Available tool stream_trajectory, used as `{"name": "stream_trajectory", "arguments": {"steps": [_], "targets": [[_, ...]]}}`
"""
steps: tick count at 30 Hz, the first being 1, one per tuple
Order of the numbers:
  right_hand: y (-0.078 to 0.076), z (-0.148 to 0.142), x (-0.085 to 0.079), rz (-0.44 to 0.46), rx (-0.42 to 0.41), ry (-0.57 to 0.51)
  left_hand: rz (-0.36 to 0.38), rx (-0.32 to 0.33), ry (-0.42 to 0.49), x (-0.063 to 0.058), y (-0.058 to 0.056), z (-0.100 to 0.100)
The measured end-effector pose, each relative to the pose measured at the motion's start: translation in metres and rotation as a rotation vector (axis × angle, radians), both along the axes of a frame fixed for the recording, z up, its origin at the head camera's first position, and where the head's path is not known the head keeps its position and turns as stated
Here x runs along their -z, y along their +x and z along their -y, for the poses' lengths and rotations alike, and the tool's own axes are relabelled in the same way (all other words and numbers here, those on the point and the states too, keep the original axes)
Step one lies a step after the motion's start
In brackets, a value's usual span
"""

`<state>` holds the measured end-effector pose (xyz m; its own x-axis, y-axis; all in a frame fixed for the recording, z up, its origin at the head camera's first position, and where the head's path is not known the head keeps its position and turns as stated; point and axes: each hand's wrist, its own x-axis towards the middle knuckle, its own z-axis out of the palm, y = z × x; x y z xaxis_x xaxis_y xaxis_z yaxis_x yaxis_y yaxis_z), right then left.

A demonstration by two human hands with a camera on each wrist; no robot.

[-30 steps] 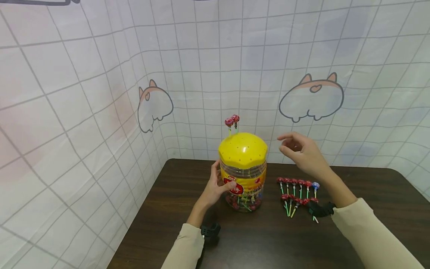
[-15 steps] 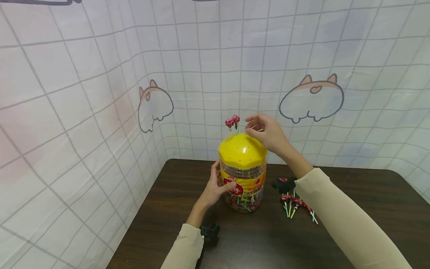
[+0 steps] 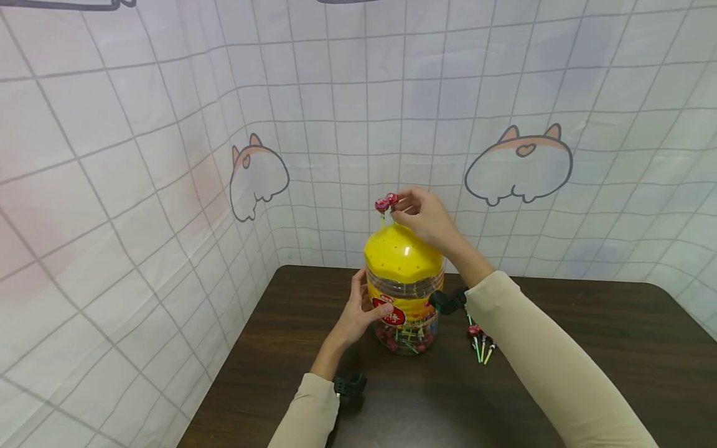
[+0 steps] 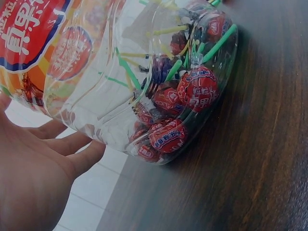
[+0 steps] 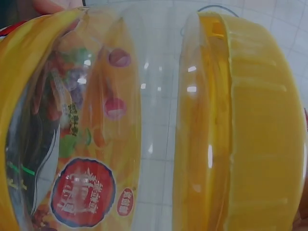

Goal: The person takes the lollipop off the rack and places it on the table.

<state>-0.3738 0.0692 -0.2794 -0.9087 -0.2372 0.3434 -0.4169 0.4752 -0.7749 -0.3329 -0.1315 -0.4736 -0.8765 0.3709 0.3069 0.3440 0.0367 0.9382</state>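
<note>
A clear plastic jar (image 3: 407,342) with a yellow and red label stands upright on the table. Wrapped lollipops (image 4: 199,89) lie in its bottom, as the left wrist view shows. My left hand (image 3: 354,318) grips the jar's left side, thumb across the label. Two red-wrapped lollipops stand up from the back of the yellow lid (image 3: 400,255), which has small holes. At the right lollipop (image 3: 392,198), my right hand (image 3: 427,219) has thumb and fingers pinched just below its head. The left lollipop (image 3: 381,205) is right beside it. The right wrist view shows the lid (image 5: 262,120) close up.
On the dark wooden table (image 3: 588,348), loose lollipops (image 3: 480,343) lie right of the jar, partly hidden by the right sleeve (image 3: 538,336). A white gridded cloth (image 3: 330,124) hangs behind and to the left.
My right hand has moved left from above the loose lollipops, over the lid, to the right-hand standing lollipop and pinches it. The left hand and the jar have stayed put.
</note>
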Motion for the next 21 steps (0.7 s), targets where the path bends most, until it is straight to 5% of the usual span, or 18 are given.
{"name": "stream_trajectory", "arguments": {"steps": [8, 14, 21], "targets": [[0.000, 0.003, 0.000, -0.069, 0.028, -0.070, -0.003, 0.007, 0.007, 0.000, 0.000, 0.000], [0.006, -0.004, -0.010, -0.179, -0.021, -0.169, -0.004, 0.021, 0.011, 0.001, -0.001, 0.001], [0.022, -0.023, -0.020, -0.206, -0.073, -0.188, -0.003, 0.007, 0.013, 0.001, -0.001, 0.000]]}}
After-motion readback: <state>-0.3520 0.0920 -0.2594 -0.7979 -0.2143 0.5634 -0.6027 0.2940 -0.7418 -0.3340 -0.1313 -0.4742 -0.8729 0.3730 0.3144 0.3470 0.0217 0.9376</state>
